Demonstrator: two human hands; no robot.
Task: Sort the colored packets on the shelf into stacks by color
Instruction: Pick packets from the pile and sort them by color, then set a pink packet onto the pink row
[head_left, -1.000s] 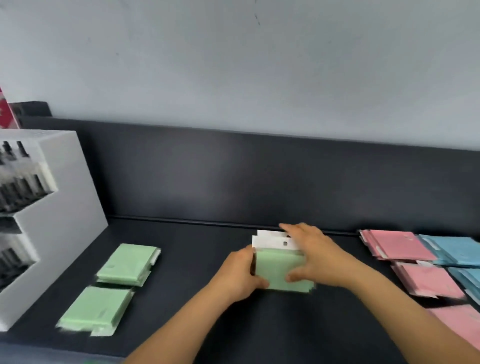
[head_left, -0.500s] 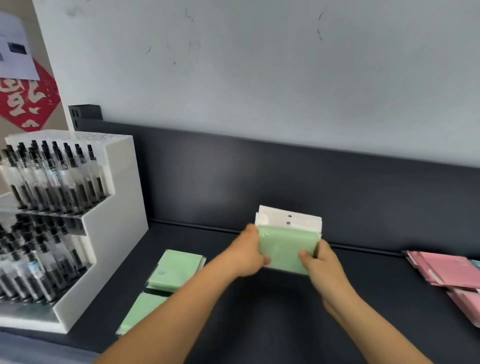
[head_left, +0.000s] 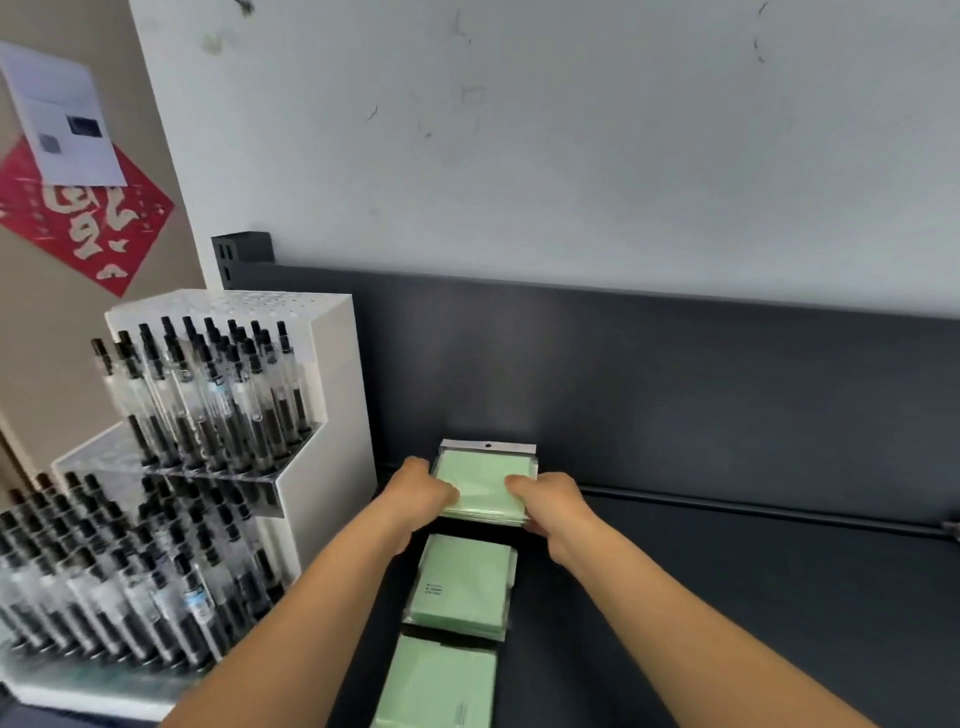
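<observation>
Left of the pen rack (head_left: 208, 415) no packets, then clamping a green bundle (head_left: 483, 480) between left grip (head_left: 421, 491) and right grip (head_left: 556, 501), fingers curled round its edges, behind a middle green stack (head_left: 462, 584) and front green stack (head_left: 441, 686) nearer than the grips, so judging green almost done, other colors out of view.

pen rack (head_left: 317, 415) at left, packet stacks (head_left: 462, 587) lined front-to-back beside it

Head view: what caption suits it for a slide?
Left hand and right hand grip a stack of pale green plastic-wrapped packets behind two more green stacks on a dark shelf.
</observation>
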